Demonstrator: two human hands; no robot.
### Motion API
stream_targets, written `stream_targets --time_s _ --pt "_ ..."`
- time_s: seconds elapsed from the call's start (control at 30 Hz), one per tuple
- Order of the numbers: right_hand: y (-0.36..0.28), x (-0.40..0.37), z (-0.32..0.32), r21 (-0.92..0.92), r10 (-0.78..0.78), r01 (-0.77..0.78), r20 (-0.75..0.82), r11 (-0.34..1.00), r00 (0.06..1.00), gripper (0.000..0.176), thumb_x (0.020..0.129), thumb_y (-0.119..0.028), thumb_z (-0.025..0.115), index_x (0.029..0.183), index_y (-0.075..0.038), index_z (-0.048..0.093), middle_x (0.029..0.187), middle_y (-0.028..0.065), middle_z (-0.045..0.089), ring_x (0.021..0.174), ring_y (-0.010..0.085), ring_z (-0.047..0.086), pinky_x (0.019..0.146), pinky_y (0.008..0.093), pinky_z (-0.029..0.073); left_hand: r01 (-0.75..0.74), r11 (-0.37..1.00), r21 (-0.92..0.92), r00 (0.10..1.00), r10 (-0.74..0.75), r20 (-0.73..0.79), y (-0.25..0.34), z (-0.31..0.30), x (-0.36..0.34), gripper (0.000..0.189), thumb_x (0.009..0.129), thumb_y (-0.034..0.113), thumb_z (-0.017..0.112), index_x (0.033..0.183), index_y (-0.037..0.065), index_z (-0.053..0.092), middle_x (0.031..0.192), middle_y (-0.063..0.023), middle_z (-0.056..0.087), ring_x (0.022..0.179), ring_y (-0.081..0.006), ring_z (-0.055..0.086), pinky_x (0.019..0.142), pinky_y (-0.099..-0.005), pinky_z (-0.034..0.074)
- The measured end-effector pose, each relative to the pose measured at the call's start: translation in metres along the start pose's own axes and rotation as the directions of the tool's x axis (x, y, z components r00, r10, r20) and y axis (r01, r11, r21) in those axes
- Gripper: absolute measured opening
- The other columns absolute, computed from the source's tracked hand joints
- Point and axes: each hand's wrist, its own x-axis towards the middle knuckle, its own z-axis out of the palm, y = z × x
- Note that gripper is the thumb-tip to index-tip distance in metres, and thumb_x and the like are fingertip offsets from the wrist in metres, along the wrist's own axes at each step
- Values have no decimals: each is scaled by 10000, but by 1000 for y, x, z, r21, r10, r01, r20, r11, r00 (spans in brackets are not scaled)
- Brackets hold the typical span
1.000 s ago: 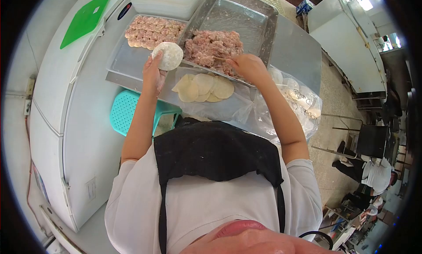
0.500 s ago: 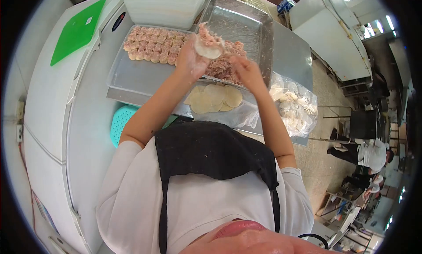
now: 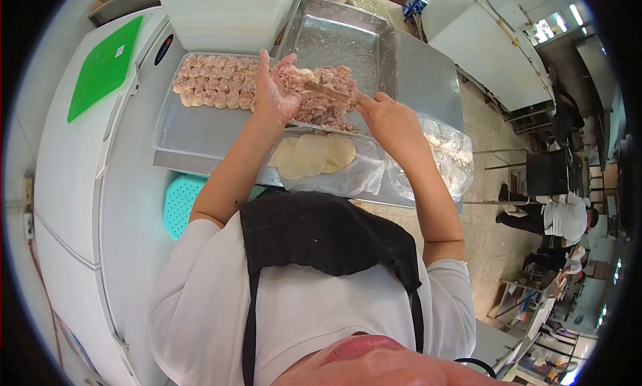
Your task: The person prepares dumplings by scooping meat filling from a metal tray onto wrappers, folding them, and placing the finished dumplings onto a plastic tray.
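Note:
My left hand (image 3: pixel 275 92) cups a round dough wrapper (image 3: pixel 297 77) filled with pink minced meat, held over the near edge of the metal meat pan (image 3: pixel 374 35). My right hand (image 3: pixel 388 118) grips a thin wooden stick (image 3: pixel 328 90) whose tip presses into the filling in the wrapper. The pan holds a heap of minced meat (image 3: pixel 328 105). Loose round wrappers (image 3: pixel 311 155) lie fanned on clear plastic just below both hands. Rows of finished dumplings (image 3: pixel 214 82) fill the far end of a flat steel tray (image 3: pixel 194 139) to the left.
A plastic bag of wrappers (image 3: pixel 445 162) lies right of my right hand. White stacked trays (image 3: pixel 227 15) stand behind the dumplings. A green board (image 3: pixel 103 65) rests on the white freezer lid. A teal stool (image 3: pixel 177 205) sits below. People sit at far right (image 3: pixel 565 222).
My left hand carried the wrapper from over the dumpling tray to the meat pan, and it now holds filling. My right hand's stick moved from the meat heap to the wrapper.

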Motion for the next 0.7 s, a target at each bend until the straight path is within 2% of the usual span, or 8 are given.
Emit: stream_targets --time_s 0.27,0.33,0.37,0.43,0.47,0.53,0.63,0.7 --pt "46 -3 10 284 -172 195 -105 939 980 306 948 -264 531 1130 -38 628 899 185 644 815 357 633 751 439 492 48 965 -258 998 -36 51 -25 -12 3 613 869 355 649 1302 -19 429 976 -82 568 867 -230 595 873 -399 500" --pt "58 -10 -6 553 26 -4 -31 833 999 336 962 -282 524 1152 -21 617 931 199 659 824 332 646 776 390 491 -157 946 283 966 88 242 -30 8 -26 624 836 175 677 1369 44 382 959 -91 601 866 -225 599 826 -381 506" --pt "61 -12 -15 557 14 5 -31 830 999 336 962 -282 524 1152 -21 617 931 199 659 824 332 646 776 390 491 -166 944 284 966 99 237 -29 13 -33 624 836 175 677 1369 44 382 959 -91 601 866 -225 599 826 -381 506" --pt "67 -19 -32 575 -47 -104 241 812 969 359 969 -292 521 1166 -4 603 948 211 665 862 312 653 790 356 486 -369 493 788 919 63 390 -26 17 -46 573 777 54 706 1305 92 487 945 -64 621 879 -221 596 835 -359 493" --pt "69 -22 -36 579 -62 -95 244 810 968 359 969 -292 521 1166 -4 603 948 211 665 862 312 653 790 356 486 -368 490 790 921 75 382 -27 22 -48 573 777 54 706 1305 92 487 945 -64 621 879 -221 596 835 -359 493" --pt "72 -26 -38 580 -156 -11 237 815 959 348 967 -280 522 1157 -3 611 969 213 665 903 307 659 802 354 489 -639 31 769 768 81 635 -27 28 -45 494 727 99 759 1197 82 606 938 -47 655 859 -176 623 818 -303 496" --pt "94 -24 10 626 -322 201 85 753 943 348 965 -285 532 1158 -7 614 985 205 665 908 303 662 799 342 494 -706 -54 706 701 -195 686 -23 21 -34 384 706 79 753 1078 47 662 1034 -36 655 902 -171 610 838 -317 484" --pt "121 -8 37 625 -361 242 69 742 930 333 954 -282 545 1162 -32 618 959 181 669 880 313 659 770 351 501 -604 -225 764 796 -129 591 -33 19 -39 406 696 121 762 1082 44 661 1059 -62 655 922 -182 611 838 -324 482"
